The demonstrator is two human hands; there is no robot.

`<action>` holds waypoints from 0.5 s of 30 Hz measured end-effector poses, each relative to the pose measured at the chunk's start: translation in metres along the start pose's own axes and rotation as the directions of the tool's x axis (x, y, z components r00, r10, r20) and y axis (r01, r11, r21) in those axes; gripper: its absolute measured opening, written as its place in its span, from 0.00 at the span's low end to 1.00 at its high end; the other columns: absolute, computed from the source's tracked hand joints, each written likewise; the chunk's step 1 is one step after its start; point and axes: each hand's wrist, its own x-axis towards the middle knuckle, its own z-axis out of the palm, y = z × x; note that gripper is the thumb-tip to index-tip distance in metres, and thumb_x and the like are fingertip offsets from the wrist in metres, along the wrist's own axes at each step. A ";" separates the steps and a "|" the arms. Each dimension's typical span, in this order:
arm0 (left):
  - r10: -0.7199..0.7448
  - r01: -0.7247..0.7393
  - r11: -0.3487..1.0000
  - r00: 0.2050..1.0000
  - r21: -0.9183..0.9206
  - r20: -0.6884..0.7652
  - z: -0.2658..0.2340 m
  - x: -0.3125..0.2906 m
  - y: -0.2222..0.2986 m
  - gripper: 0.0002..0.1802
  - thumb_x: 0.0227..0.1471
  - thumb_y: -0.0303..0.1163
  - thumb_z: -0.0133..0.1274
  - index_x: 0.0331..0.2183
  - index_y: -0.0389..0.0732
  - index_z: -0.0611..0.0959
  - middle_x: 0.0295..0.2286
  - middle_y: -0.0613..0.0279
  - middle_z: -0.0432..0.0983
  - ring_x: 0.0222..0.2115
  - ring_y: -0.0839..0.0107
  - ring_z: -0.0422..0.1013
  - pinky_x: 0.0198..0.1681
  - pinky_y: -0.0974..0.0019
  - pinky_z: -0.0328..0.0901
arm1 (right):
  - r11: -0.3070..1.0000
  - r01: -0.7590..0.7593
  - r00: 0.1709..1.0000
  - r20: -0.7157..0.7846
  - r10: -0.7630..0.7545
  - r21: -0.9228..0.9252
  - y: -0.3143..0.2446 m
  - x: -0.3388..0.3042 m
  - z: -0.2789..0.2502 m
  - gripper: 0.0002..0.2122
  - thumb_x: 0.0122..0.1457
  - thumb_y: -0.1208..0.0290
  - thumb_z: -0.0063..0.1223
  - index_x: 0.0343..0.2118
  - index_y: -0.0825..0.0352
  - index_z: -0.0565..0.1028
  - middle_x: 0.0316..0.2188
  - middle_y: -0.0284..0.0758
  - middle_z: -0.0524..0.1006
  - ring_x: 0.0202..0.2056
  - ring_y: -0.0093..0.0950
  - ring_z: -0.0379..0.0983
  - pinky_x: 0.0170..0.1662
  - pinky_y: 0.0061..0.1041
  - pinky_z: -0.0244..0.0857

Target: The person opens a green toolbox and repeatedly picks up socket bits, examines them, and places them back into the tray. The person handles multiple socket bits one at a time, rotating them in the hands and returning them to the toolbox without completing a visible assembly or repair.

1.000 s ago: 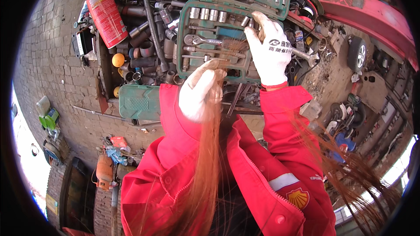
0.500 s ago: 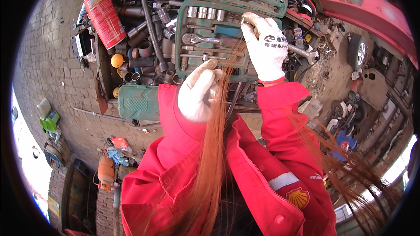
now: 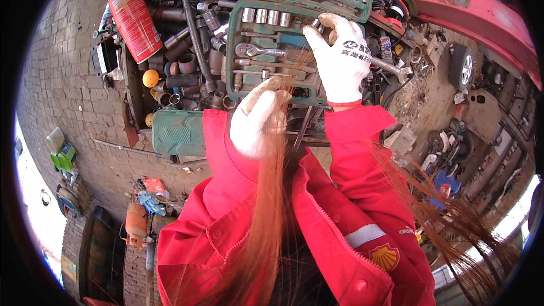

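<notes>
The person's right hand [image 3: 340, 51] is over the upper right of the open green case [image 3: 266, 4], thumb and forefinger narrowly spaced around a small metal socket [image 3: 316, 23]; whether they grip it cannot be told. The left hand [image 3: 258, 116] curls at the case's lower edge, its contents hidden. Inside the case lies a ratchet [image 3: 266, 52].

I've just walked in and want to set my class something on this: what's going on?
Someone is working at an open green socket case. The gloved right hand has thumb and fingertips at a small metal socket; how firmly it's held is unclear. The left hand is curled near the case's near edge, its contents hidden. A ratchet lies in the case.
</notes>
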 end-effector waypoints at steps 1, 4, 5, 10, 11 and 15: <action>-0.005 0.005 1.000 1.000 -0.003 -0.006 0.000 0.000 0.000 0.23 0.58 0.31 0.53 0.53 0.33 0.71 0.37 0.55 0.76 0.17 0.82 0.61 0.19 0.79 0.50 | 0.999 0.016 1.000 0.001 -0.016 -0.028 -0.001 0.001 0.001 0.13 0.49 0.61 0.63 0.38 0.58 0.79 0.30 0.32 0.77 0.32 0.32 0.74 0.36 0.33 0.68; -0.014 0.014 1.000 1.000 -0.012 0.000 -0.002 0.000 0.001 0.23 0.58 0.31 0.53 0.53 0.33 0.71 0.37 0.56 0.76 0.18 0.82 0.61 0.19 0.79 0.50 | 0.997 0.048 0.999 0.011 -0.048 -0.055 -0.001 0.002 0.002 0.12 0.50 0.62 0.62 0.37 0.57 0.78 0.31 0.32 0.77 0.31 0.32 0.75 0.35 0.32 0.69; -0.016 0.016 1.000 1.000 -0.010 0.002 -0.002 0.000 0.001 0.23 0.58 0.32 0.53 0.53 0.33 0.71 0.37 0.56 0.76 0.18 0.82 0.61 0.19 0.79 0.50 | 0.997 0.048 0.999 0.022 -0.047 -0.062 -0.001 0.002 0.002 0.11 0.50 0.63 0.62 0.37 0.57 0.78 0.31 0.31 0.77 0.31 0.32 0.75 0.35 0.32 0.69; -0.014 0.014 1.000 1.000 -0.013 0.000 -0.003 -0.001 0.002 0.23 0.58 0.32 0.53 0.53 0.33 0.71 0.37 0.56 0.76 0.17 0.82 0.61 0.19 0.79 0.50 | 0.999 0.042 0.999 0.006 -0.042 0.032 0.002 0.001 -0.004 0.12 0.50 0.64 0.63 0.38 0.58 0.79 0.31 0.30 0.77 0.29 0.29 0.74 0.35 0.31 0.69; -0.013 0.013 1.000 1.000 -0.014 -0.006 -0.003 -0.001 0.002 0.23 0.58 0.32 0.53 0.53 0.33 0.71 0.38 0.56 0.76 0.17 0.82 0.61 0.19 0.79 0.50 | 0.997 0.054 0.998 -0.017 -0.053 0.057 0.003 0.000 -0.005 0.12 0.50 0.64 0.63 0.38 0.59 0.79 0.31 0.30 0.78 0.29 0.29 0.74 0.36 0.30 0.69; -0.016 0.015 0.999 1.000 -0.028 -0.008 -0.004 -0.002 0.004 0.24 0.58 0.32 0.54 0.53 0.33 0.71 0.38 0.56 0.76 0.17 0.81 0.62 0.19 0.78 0.51 | 0.982 -0.131 0.991 -0.010 0.133 0.136 0.014 -0.005 -0.017 0.11 0.53 0.67 0.61 0.39 0.61 0.80 0.33 0.32 0.79 0.30 0.27 0.74 0.39 0.28 0.70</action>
